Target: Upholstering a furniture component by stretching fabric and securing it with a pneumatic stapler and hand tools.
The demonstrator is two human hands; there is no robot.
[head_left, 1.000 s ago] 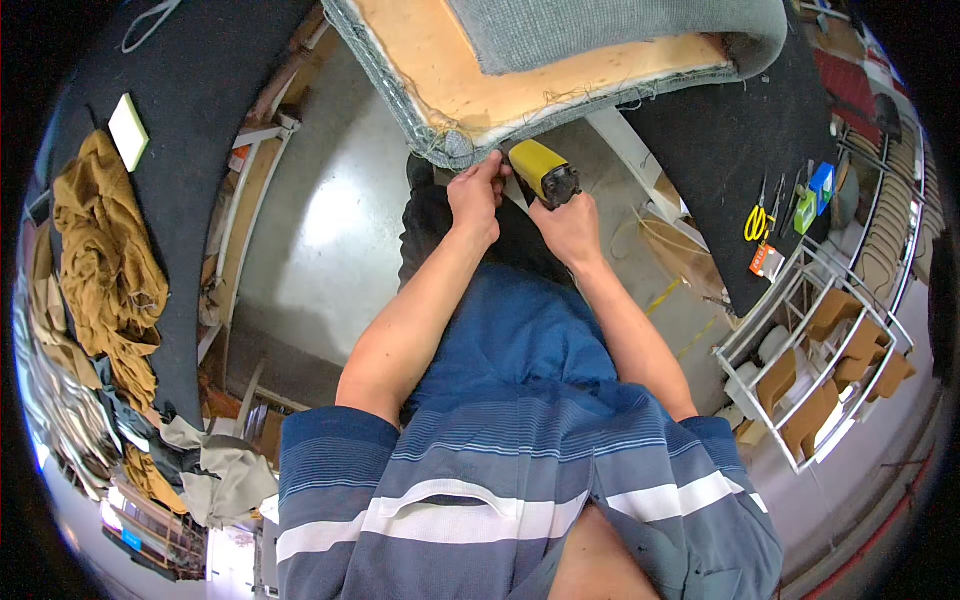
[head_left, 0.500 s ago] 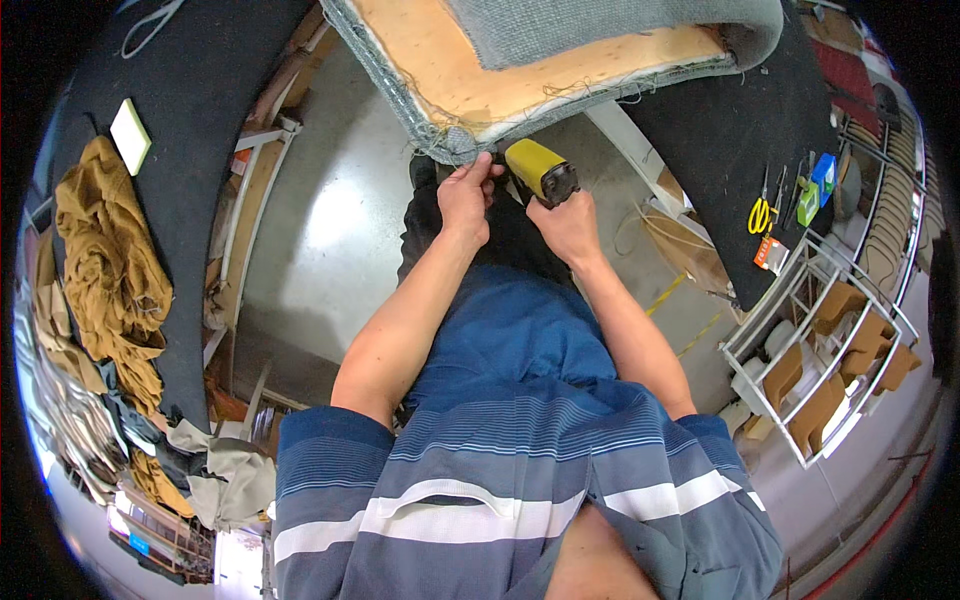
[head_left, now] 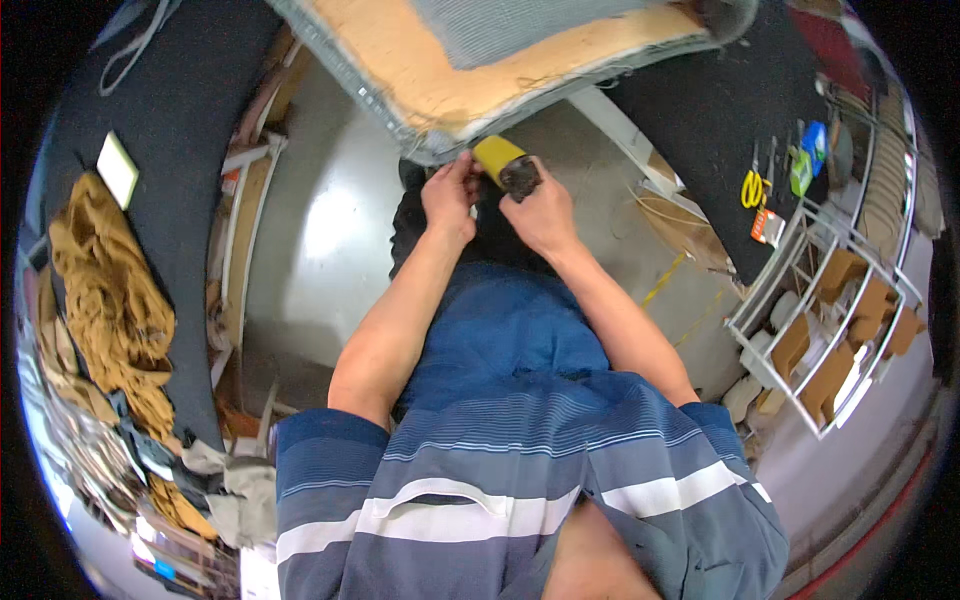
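An upholstered panel (head_left: 380, 50), pale wood with grey fabric wrapped over its edges, lies ahead with one corner pointing toward me. At that corner, my left hand (head_left: 449, 203) is closed, fingertips pinched together against the fabric edge (head_left: 432, 152); the bit between them is too small to make out clearly. My right hand (head_left: 540, 212) grips a yellow and black staple gun (head_left: 500, 158). Its nose, partly hidden, points at the panel's edge just right of my left fingertips.
Black-covered work surfaces stand on both sides; the right one holds yellow-handled scissors (head_left: 751, 188) and an orange-and-white packet (head_left: 768, 227). A brown cloth heap (head_left: 108, 290) and a pale block (head_left: 117, 170) lie on the left. A white metal rack (head_left: 780, 350) holds brown pieces.
The staple gun has come left, closer to my left fingertips and the panel's corner. The whole view has shifted slightly, with the panel now farther left and a little blurred.
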